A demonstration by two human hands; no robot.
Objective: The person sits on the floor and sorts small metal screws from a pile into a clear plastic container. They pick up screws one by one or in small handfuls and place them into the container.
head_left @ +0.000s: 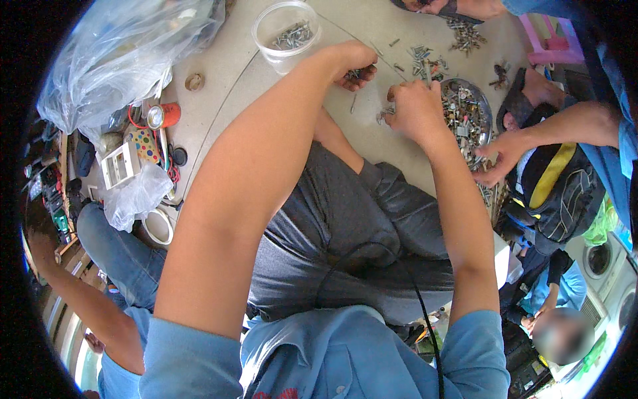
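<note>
My left hand is curled around a bunch of screws, just right of a see-through plastic tub. Inside that tub lies a heap of silvery screws. My right hand has its fingers bent and closed on a few small screws, low over the pale floor. Right beside it is a round metal tray filled with mixed screws and small fittings. Loose screws are scattered on the floor beyond my right hand.
Another person's hand reaches to the tray's right edge. A further pile of screws lies at the far right, near a pink stool. Plastic bags, an orange can and a tape roll are on the left.
</note>
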